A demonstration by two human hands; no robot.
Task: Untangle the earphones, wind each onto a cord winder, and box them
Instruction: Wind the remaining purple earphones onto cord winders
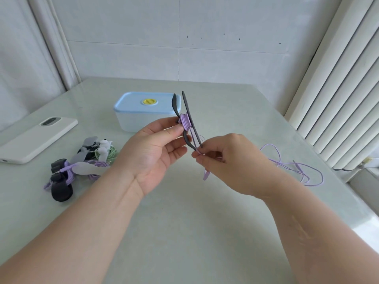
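My left hand (155, 152) holds a dark grey cord winder (187, 108) upright above the table, with purple cord wound around its core (185, 121). My right hand (223, 160) pinches the purple earphone cord just below the winder. The loose rest of that cord (297, 167) trails over the table to the right. At the left lies a pile of wound earphones (82, 162), purple and green, on black and grey winders. Behind the winder stands a white box with a closed blue lid (141, 105).
A white phone (37, 138) lies face down at the far left of the pale green table (184, 212). A wall runs behind the table and white blinds (344, 95) hang at the right. The table's right edge is near the loose cord.
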